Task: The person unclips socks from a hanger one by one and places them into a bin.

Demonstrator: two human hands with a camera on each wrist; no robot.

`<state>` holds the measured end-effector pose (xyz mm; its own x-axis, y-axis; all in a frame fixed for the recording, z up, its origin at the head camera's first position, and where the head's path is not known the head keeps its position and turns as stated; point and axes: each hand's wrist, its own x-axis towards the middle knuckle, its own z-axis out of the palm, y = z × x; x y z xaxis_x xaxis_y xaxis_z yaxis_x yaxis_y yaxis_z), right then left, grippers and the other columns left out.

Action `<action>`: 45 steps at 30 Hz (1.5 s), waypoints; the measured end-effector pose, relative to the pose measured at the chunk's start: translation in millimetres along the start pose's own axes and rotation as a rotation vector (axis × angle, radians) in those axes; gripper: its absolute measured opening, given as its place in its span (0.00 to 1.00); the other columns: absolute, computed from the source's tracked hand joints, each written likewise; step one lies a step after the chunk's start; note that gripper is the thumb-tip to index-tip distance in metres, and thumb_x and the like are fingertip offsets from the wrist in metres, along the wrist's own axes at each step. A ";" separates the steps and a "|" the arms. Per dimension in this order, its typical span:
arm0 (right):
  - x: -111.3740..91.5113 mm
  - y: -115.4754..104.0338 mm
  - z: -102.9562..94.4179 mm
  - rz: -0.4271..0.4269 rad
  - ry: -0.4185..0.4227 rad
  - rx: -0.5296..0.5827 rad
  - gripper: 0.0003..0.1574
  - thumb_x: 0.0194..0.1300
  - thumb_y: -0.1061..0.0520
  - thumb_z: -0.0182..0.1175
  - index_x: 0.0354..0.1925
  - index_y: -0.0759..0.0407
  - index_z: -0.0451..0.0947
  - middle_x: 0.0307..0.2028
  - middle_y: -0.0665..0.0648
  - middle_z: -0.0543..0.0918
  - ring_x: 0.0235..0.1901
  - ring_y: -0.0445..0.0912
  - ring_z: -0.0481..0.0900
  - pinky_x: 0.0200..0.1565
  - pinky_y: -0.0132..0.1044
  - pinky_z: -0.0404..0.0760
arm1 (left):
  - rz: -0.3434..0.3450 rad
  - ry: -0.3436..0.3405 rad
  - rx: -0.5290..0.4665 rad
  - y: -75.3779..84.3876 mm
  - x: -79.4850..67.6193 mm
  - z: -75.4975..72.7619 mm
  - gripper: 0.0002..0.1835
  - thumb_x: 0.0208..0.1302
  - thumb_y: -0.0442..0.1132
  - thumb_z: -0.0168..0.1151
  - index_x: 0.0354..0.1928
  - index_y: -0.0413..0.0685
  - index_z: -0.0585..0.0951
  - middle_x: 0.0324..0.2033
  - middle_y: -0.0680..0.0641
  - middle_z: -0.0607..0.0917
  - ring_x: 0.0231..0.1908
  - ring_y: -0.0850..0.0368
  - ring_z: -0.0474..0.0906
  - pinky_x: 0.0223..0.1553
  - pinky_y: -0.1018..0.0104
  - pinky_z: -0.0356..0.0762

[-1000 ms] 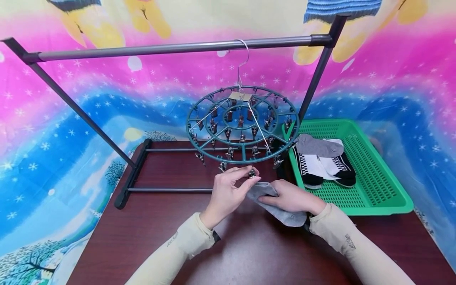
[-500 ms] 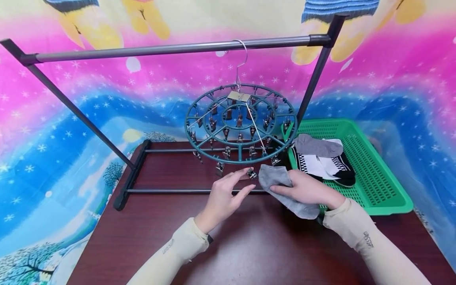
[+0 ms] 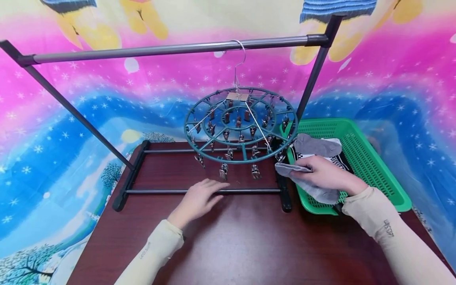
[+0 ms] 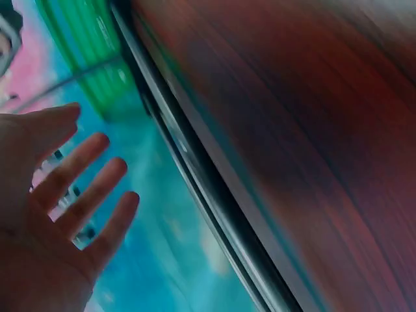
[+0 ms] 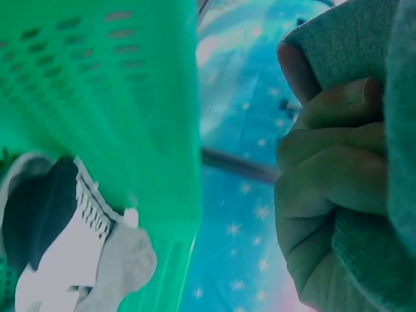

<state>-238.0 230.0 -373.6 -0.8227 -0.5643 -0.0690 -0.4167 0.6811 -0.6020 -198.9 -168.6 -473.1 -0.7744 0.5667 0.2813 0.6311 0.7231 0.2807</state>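
Note:
My right hand (image 3: 325,174) grips a grey sock (image 3: 322,192) beside the near left part of the green basket (image 3: 382,190). In the right wrist view, curled fingers (image 5: 325,175) clasp its cloth. My left hand (image 3: 199,200), fingers spread and holding nothing, hovers over the table near the stand's lower front bar. Above it hangs a round dark green clip hanger (image 3: 244,157) with several metal clips; the nearest, a clip (image 3: 255,171), dangles free. Inside the basket lie another grey sock (image 3: 317,145) and black-and-white checkered socks (image 3: 343,163), partly hidden by my right hand.
A dark metal stand (image 3: 171,50) carries the hanger by its hook on the top rail. Its feet and low bars rest on the dark red-brown table (image 3: 242,241). A printed cloth (image 3: 71,158) covers the walls behind.
My left hand has let go of the clip and drawn back down and left. The right hand has carried the grey sock rightward to the basket's edge.

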 end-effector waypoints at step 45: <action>15.1 118.5 -43.2 0.228 -0.238 -0.011 0.51 0.69 0.55 0.68 0.80 0.63 0.54 0.78 0.75 0.54 0.73 0.77 0.55 0.61 0.71 0.71 | -0.253 -0.054 0.142 -82.9 -45.4 -9.4 0.08 0.62 0.39 0.75 0.43 0.58 0.91 0.39 0.54 0.88 0.44 0.51 0.85 0.39 0.45 0.85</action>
<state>-316.5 322.3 -411.6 -0.7821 -0.4894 -0.3859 -0.2376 0.8066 -0.5413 -215.7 -258.0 -500.5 -0.9101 0.3788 0.1681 0.4081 0.8899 0.2038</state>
